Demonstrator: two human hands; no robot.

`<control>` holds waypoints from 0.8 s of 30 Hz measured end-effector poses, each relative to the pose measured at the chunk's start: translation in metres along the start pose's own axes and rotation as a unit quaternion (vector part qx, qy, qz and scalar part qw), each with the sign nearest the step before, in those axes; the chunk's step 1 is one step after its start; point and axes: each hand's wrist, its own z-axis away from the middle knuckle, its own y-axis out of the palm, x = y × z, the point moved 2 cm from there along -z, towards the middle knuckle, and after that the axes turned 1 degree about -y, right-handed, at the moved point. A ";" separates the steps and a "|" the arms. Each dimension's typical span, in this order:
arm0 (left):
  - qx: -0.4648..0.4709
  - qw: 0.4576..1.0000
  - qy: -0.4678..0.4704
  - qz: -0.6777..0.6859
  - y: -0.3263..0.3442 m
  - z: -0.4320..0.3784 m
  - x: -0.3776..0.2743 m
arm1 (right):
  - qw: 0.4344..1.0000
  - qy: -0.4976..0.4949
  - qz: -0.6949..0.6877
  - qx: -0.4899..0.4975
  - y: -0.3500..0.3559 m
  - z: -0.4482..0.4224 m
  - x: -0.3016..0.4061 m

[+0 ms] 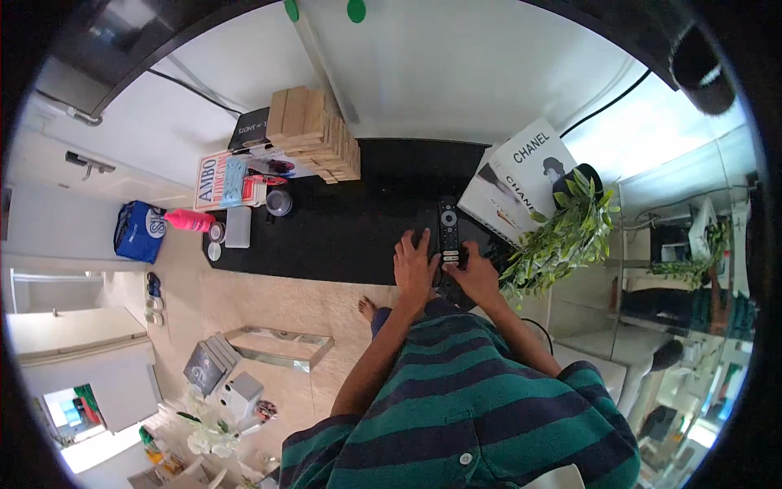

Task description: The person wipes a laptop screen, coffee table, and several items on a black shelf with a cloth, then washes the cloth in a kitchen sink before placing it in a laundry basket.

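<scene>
A black remote control (449, 221) lies lengthwise on the glossy black tabletop (379, 232), with a round pad near its far end and pale buttons lower down. To its left my left hand (415, 266) is spread on the surface, fingers apart, its thumb close to the remote's edge. My right hand (476, 275) is at the lower right of the remote. Its thumb reaches the near end while the index finger points forward beside it. Whether the right fingers grip the remote is unclear.
White books (519, 177) and a leafy green plant (562, 232) stand at the right. Leftward are a wooden block stack (314, 131), boxed games (214, 180), a round clear container (279, 202) and a pink bottle (189, 220). A mirrored frame (281, 348) rests behind on the floor side.
</scene>
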 end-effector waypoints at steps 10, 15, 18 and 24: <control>-0.052 0.993 -0.105 -0.010 -0.026 0.002 0.029 | 0.992 -0.102 0.078 0.013 0.020 -0.017 0.036; -0.139 0.978 -0.118 0.099 -0.049 -0.002 0.091 | 0.982 -0.153 0.090 0.062 0.054 -0.028 0.086; -0.168 0.972 -0.106 0.127 -0.061 -0.007 0.126 | 0.974 -0.187 0.109 0.068 0.075 -0.036 0.114; -0.155 0.977 -0.114 0.088 -0.077 -0.016 0.176 | 0.969 -0.215 0.097 0.076 0.104 -0.043 0.162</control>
